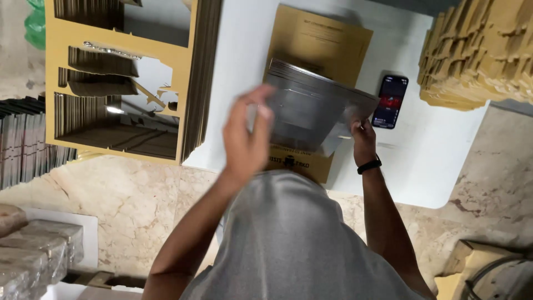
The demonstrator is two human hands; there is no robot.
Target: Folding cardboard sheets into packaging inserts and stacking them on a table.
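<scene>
Grey fabric (288,239) of the person's shirt filled the foreground. Beyond it, the right hand (362,139) grasped the lower right corner of a grey stack of sheets (311,111), lifted and tilted over a tan flat carton (316,44) on a white table (433,161). Left of the stack, the blurred left hand (247,136) hovered open, fingers loose. A phone (390,101) lay just right of the stack.

white table (444,166) over pale marble floor (127,194). flat on the table: tan cardboard sheet (327,39), dark phone (390,101) just beside it, face up, stack of die-cut yellow cardboard frames (183,72) at one edge, pile of folded tan cardboard (477,50) at the other.
</scene>
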